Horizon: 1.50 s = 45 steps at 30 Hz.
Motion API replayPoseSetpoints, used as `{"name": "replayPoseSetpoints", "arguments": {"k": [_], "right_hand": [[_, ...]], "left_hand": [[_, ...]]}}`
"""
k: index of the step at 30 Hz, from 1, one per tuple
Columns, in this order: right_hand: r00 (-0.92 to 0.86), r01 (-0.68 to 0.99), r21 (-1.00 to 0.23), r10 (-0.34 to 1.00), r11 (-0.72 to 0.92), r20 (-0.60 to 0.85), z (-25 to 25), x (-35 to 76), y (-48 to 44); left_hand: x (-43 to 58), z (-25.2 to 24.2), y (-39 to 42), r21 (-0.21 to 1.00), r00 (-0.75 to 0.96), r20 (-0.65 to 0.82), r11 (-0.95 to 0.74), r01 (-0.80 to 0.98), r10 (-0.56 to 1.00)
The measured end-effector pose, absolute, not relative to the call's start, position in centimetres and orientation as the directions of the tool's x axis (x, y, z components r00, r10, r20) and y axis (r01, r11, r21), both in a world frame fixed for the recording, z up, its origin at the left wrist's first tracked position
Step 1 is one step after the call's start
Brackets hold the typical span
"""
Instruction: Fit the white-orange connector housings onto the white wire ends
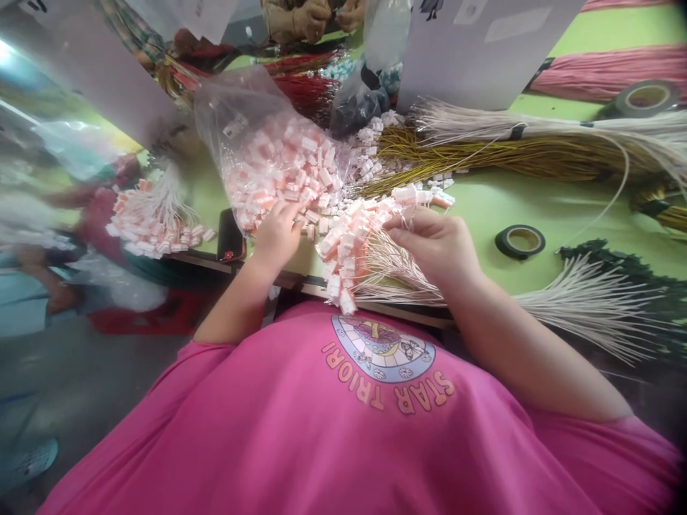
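My left hand [278, 234] reaches to the near edge of a heap of small pink-and-white plastic connector housings [290, 172], which spill from a clear plastic bag [215, 121]. Its thumb and fingers are apart, touching the heap, with nothing visible between them. Thumb and fingertips of my right hand [437, 242] are pinched together on a thin white wire. Beneath that hand lies a bundle of white wires [397, 268], and many wire ends carry pink-and-white connectors [346, 250]. The connector end overhangs the table's front edge.
A roll of black tape [519, 242] lies right of my right hand. Yellow wires [483, 154] and more white wires [580, 307] spread at right. A dark phone-like object [230, 234] is at left, beside another connector-tipped bundle [155, 222]. A co-worker's hands [314, 18] show across the table.
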State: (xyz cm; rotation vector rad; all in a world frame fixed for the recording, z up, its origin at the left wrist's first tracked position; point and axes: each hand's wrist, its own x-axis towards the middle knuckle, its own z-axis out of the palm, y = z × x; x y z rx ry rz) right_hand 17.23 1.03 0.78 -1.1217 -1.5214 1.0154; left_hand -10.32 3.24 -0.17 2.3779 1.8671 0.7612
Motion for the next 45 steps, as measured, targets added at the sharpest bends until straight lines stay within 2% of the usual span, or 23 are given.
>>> {"name": "replayPoseSetpoints", "arguments": {"k": [3,7,10,11,13,16,18,20,24,26,31,40,45], "right_hand": [[-0.136,0.108,-0.983,0.981,0.151,0.136,0.8,17.1,0.8],[-0.182,0.059,-0.995,0.981,0.084,0.072,1.2,16.9,0.6],[-0.208,0.124,-0.988,0.976,0.091,0.063,1.4,16.9,0.6],[-0.216,0.157,-0.983,0.974,0.099,0.063,1.5,16.9,0.6],[-0.228,0.198,-0.974,0.971,0.114,0.067,1.6,16.9,0.5],[-0.252,0.206,-0.965,0.962,0.161,0.107,1.8,16.8,0.4],[-0.263,0.235,-0.952,0.955,0.199,0.135,2.0,16.8,0.3],[-0.281,0.267,-0.938,0.949,0.223,0.145,2.0,16.7,0.2],[-0.356,0.234,-0.944,0.924,0.232,0.139,1.9,16.7,0.1],[-0.339,0.250,-0.943,0.932,0.220,0.127,1.8,16.5,0.0],[-0.273,0.356,-0.907,0.953,0.225,0.129,1.8,16.2,-0.3],[-0.310,0.405,-0.865,0.934,0.296,0.175,1.8,16.0,-0.4],[-0.290,0.460,-0.832,0.938,0.311,0.190,1.7,15.9,-0.5]], "left_hand": [[-11.6,-2.3,4.2,0.273,0.159,0.194,-0.209,0.939,0.968],[-11.8,-3.3,4.2,0.317,0.162,0.192,-0.218,0.923,0.968],[-11.5,-2.2,3.8,0.369,0.174,0.211,-0.243,0.897,0.962],[-11.3,-1.5,3.5,0.419,0.175,0.230,-0.260,0.870,0.957],[-10.5,0.2,2.5,0.594,0.172,0.265,-0.301,0.746,0.949],[-8.4,2.8,0.5,0.868,0.266,0.249,-0.336,0.365,0.931],[-6.7,4.0,-0.7,0.935,0.375,0.226,-0.308,0.175,0.899],[-5.1,4.5,-1.5,0.961,0.412,0.181,-0.249,0.118,0.893],[-3.1,3.9,-2.0,0.988,0.322,0.010,-0.058,0.141,0.947],[-2.8,3.4,-2.0,0.989,0.278,-0.032,-0.011,0.149,0.960],[-2.7,2.9,-1.7,0.987,0.198,-0.021,-0.011,0.159,0.980],[-2.6,3.2,-1.7,0.987,0.248,-0.037,-0.003,0.160,0.968],[-2.7,3.3,-1.9,0.974,0.248,-0.011,-0.046,0.222,0.969]]}}
